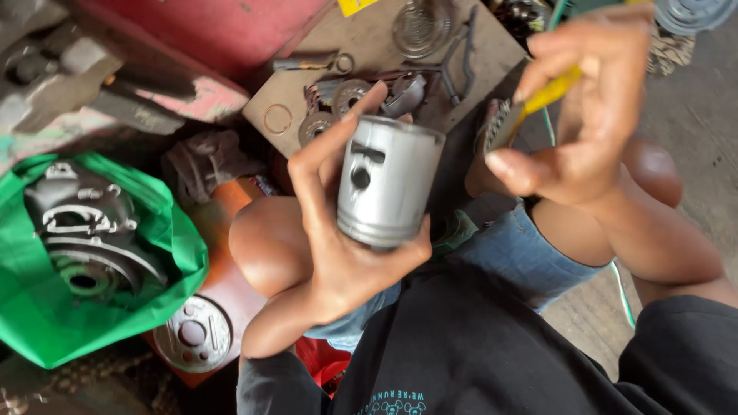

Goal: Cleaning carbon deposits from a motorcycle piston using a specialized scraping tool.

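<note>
1. We see a grey metal piston (387, 180) held upright-ish in front of the person's knees, above the cluttered floor, crown end toward the board of parts

2. Handling, our read: solid cast metal, stiff, fairly hefty for its bulk; smooth skirt looks slippery if oily; ring grooves near the top and the side pin hole are the edges we'd avoid knocking

3. Best hold, we judge: wrap around the skirt, as now, thumb under the lower rim, fingers across the side, clear of the pin hole

4. Left hand (338, 230): partly closed, gripping the piston; thumb curls round the bottom edge, index finger stretches up along the left side toward the top

5. Right hand (592, 115): closed in a pinch on a yellow-handled brush (530, 107), bristle end pointing down-left, near the piston but apart from it

6. Around: green bag (165, 284) with a dark engine cover (84, 238) to the left, wooden board (369, 46) carrying gears and rings behind, round metal plate (192, 334) lower left
</note>
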